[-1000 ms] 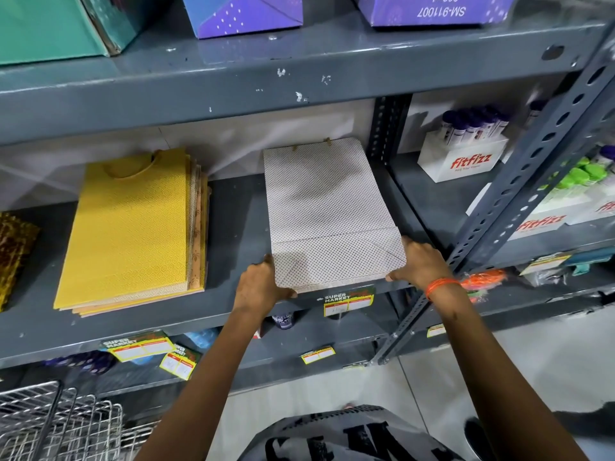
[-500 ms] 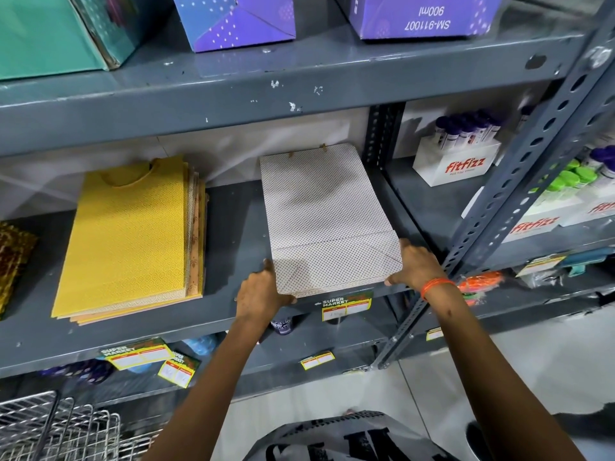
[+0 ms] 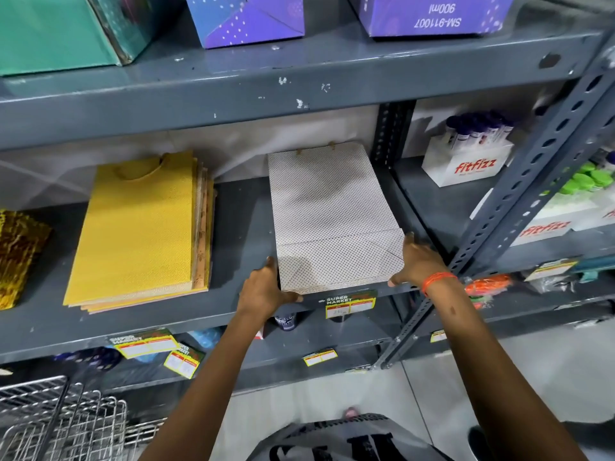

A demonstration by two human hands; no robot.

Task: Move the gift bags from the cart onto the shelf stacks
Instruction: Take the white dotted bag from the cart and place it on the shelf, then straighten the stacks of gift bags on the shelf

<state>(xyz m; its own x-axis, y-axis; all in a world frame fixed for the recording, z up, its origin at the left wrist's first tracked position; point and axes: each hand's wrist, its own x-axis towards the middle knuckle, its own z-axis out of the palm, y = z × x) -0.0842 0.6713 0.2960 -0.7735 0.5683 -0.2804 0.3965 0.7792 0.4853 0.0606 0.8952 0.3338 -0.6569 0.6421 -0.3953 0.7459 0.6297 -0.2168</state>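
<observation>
A stack of white dotted gift bags (image 3: 329,214) lies flat on the grey middle shelf (image 3: 239,227), handles toward the back wall. My left hand (image 3: 264,289) grips the stack's near left corner. My right hand (image 3: 414,261), with an orange wristband, grips its near right corner. To the left on the same shelf rests a stack of yellow gift bags (image 3: 139,227). A gold foil stack (image 3: 18,254) shows at the far left edge. The wire cart (image 3: 63,424) sits at the bottom left; its contents are hidden.
An upper shelf (image 3: 299,78) carries teal and purple boxes (image 3: 253,18). A perforated grey upright (image 3: 519,197) stands right of the white stack. White Fitfizz boxes (image 3: 466,164) of bottles fill the right bay. Price tags (image 3: 349,302) hang on the shelf edges.
Both hands have stayed on the white stack's near corners. The stack sits slightly further back and straighter on the shelf; the view has shifted a little.
</observation>
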